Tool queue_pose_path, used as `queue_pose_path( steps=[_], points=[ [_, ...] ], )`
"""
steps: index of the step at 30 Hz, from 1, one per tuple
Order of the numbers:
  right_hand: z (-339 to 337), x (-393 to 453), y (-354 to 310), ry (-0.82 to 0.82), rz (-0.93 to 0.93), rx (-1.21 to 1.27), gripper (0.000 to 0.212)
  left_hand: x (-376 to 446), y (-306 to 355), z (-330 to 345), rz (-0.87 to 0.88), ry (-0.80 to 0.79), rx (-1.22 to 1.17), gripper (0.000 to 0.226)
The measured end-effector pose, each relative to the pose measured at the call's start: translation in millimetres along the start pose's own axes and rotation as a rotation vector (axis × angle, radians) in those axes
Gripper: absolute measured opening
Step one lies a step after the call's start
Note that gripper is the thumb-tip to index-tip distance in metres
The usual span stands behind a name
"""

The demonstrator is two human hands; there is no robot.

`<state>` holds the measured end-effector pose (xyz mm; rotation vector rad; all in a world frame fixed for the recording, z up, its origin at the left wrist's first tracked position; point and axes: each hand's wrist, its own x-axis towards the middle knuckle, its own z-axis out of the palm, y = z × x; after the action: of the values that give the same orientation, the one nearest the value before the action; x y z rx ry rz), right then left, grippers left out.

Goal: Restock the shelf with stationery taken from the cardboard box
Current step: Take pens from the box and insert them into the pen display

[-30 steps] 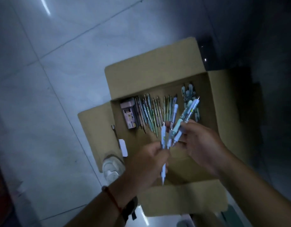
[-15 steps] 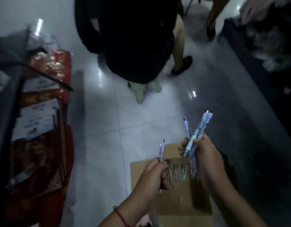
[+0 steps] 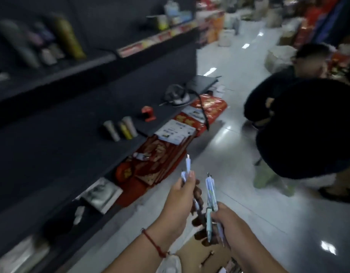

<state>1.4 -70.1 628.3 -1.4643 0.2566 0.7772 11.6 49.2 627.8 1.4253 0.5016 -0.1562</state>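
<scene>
Pens upright, tips down: left hand [image 3: 180, 201] grips two [image 3: 187, 170], right hand [image 3: 226, 223] grips bunch [image 3: 210, 191].

Both forearms reach forward from the bottom edge, close together. The left hand [image 3: 181, 196] is raised a little higher, back toward the camera, its fingers [image 3: 197, 191] curled in a pinch, thumb up. The right hand [image 3: 226, 221] sits just beside and below, fingers wrapped in a closed grip.
</scene>
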Motion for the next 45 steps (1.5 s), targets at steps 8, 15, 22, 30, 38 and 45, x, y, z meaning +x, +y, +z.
queue_pose_path(
  steps=[8,15,22,30,38,45],
  points=[
    [146.0,-12.8,-9.4,-0.420,-0.032,-0.364,0.019,-79.4,0.2,-148.1,0.045,0.141,-0.091,0.040],
    [273.0,16.6,-25.3,-0.544,-0.161,-0.556,0.021,-94.0,14.6,-312.6,0.209,0.468,-0.138,0.028],
    [442.9,58.2,-60.7,-0.598,-0.425,-0.598,0.020,-130.3,63.6,-499.8,0.378,0.628,0.274,0.018],
    [585.6,102.9,-131.6,-0.726,-0.755,-0.632,0.022,-136.3,135.4,-635.2,0.323,0.852,0.962,0.036],
    [657.6,193.1,-243.1,-0.692,-1.089,-0.782,0.016,-48.5,214.9,-722.2,0.453,0.841,1.490,0.016],
    [721.0,273.4,-330.1,-0.673,-1.227,-0.779,0.012,36.7,250.5,-791.3,0.712,0.920,1.765,0.027]
  ],
)
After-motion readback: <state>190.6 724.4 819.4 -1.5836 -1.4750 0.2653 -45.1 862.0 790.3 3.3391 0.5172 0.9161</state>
